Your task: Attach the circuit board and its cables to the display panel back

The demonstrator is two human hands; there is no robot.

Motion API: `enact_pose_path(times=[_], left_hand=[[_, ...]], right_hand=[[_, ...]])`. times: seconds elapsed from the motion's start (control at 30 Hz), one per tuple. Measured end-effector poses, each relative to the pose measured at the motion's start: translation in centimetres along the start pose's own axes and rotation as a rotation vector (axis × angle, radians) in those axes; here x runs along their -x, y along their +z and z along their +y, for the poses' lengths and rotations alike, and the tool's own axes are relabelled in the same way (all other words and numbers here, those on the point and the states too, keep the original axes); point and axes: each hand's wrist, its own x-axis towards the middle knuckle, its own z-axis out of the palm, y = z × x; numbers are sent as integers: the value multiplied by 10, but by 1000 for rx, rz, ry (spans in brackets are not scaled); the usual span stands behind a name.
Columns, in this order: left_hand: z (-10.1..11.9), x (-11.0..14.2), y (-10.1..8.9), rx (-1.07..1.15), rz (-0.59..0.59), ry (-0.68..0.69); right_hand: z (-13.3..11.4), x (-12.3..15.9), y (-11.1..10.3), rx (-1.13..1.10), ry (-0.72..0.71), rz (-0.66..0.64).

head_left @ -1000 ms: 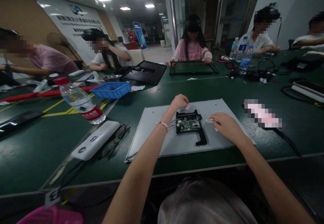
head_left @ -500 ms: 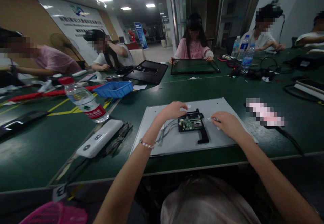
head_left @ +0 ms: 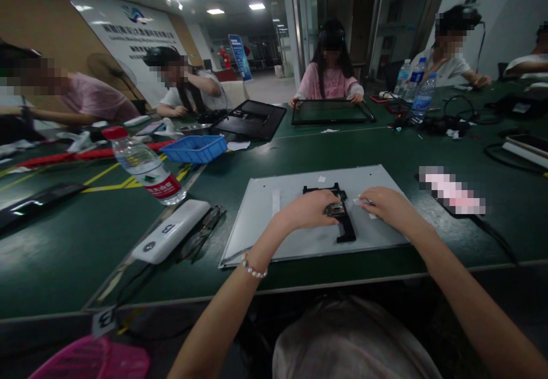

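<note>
A grey metal panel (head_left: 265,219) lies flat on the green table in front of me. On it sits a black plastic bracket (head_left: 345,228) holding a small green circuit board (head_left: 336,210). My left hand (head_left: 306,210) lies over the board with its fingers curled on it, hiding most of it. My right hand (head_left: 387,206) rests on the panel just right of the bracket, fingers pinched on a small white piece (head_left: 358,201). A strip of white tape (head_left: 275,201) is stuck to the panel at the left.
To the left lie a water bottle (head_left: 145,168), a white power bank (head_left: 171,238), glasses (head_left: 201,241) and a blue tray (head_left: 194,149). Other people work on black screen frames (head_left: 331,112) across the table. A pink basket (head_left: 89,362) sits at lower left.
My left hand has come back from the panel's far edge and now covers the circuit board. The right hand has stayed in place. The loose grey wires are no longer visible.
</note>
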Motion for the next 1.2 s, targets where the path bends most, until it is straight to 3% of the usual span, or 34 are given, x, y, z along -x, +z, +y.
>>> enact_pose_path(times=[0.2,0.5,0.7,0.93,1.07,1.2], left_hand=[[-8,-4,9,2,17,46],[-13,-3,9,59,15,55],[-14,-3,10,98,8,53],[-13,-5,-7,108,13,51],[-39,-24,-22,85,167,-141],[-79,-53,-21,-41,154,-384]], right_hand=[[-5,-1,-2,66,2,-7],[-2,1,-1,-105,81,52],[-3,3,-2,-131,55,43],[-4,3,-1,-138,50,27],[-4,4,2,-153,71,50],[-1,4,6,-173,75,61]])
